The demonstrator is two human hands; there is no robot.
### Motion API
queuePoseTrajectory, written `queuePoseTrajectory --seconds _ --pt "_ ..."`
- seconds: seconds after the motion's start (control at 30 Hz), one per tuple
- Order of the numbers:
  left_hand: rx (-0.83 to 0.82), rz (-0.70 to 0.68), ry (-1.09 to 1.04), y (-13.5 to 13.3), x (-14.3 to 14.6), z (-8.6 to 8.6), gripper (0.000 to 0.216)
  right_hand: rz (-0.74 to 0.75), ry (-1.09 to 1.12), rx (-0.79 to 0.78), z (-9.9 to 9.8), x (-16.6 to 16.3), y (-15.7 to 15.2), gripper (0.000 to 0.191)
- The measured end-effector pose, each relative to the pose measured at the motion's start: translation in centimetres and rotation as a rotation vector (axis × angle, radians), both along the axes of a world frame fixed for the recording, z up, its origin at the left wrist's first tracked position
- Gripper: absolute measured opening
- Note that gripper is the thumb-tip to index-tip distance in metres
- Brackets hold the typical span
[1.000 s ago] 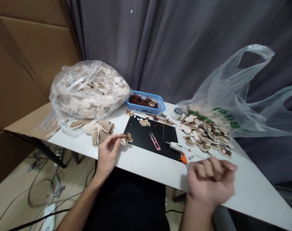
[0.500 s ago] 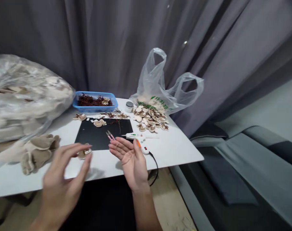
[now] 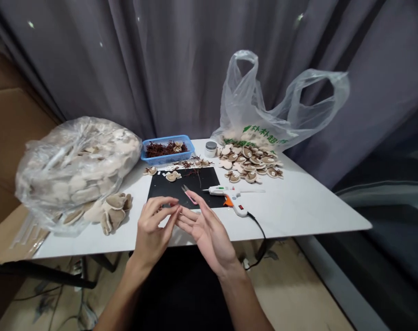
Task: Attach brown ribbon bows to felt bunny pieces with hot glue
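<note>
My left hand [image 3: 157, 230] has its thumb and fingertips pinched together over the table's front edge. Whatever lies in that pinch is hidden. My right hand [image 3: 212, 236] is open beside it, palm turned up and fingers stretched out, its fingertips touching or nearly touching the left ones. Just beyond lie pink-handled thread snips [image 3: 190, 196] on a black mat [image 3: 163, 189]. A white glue gun [image 3: 229, 195] with an orange trigger rests at the mat's right side. One small beige fabric piece [image 3: 173, 176] sits near the mat's back edge.
A blue basket [image 3: 167, 159] of dark red strands stands at the back, near a grey-lidded jar [image 3: 210, 149]. Bow-trimmed fabric pieces [image 3: 248, 163] are heaped before a clear plastic bag [image 3: 281, 117]. At left, a large bag [image 3: 81, 161] bulges with fabric pieces. The glue gun's cord [image 3: 262, 234] hangs off the edge.
My left hand has moved right to meet my right hand. The small brown piece with a white label seen at its fingers is now out of sight. The camera has turned left.
</note>
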State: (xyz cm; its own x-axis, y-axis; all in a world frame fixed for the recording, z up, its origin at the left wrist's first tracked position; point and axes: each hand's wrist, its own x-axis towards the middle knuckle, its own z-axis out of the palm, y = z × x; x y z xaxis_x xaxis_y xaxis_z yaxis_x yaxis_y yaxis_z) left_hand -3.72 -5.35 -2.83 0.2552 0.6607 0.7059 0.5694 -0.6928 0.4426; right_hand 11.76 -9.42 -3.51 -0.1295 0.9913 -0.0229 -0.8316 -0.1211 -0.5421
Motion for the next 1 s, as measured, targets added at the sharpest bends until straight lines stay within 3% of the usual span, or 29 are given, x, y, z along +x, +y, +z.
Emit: queuePoseTrajectory --seconds 0.17,0.53,0.8,1.0 --pt "-0.074 0.021 0.087 1.4 -1.0 1.6 0.02 0.099 0.069 0.045 0.1 -0.2 0.0 0.075" --pt "-0.329 0.013 -0.276 1.3 -0.6 3.1 0.044 0.007 -0.203 0.095 -0.7 -0.1 0.0 0.051" --pt "-0.439 0.036 -0.474 1.1 -0.5 2.2 0.025 -0.102 -0.373 0.11 -0.7 -0.4 0.2 0.042" --pt "-0.493 0.006 -0.489 0.2 0.3 0.5 0.03 -0.216 -0.455 0.082 -1.0 -0.9 0.0 0.032"
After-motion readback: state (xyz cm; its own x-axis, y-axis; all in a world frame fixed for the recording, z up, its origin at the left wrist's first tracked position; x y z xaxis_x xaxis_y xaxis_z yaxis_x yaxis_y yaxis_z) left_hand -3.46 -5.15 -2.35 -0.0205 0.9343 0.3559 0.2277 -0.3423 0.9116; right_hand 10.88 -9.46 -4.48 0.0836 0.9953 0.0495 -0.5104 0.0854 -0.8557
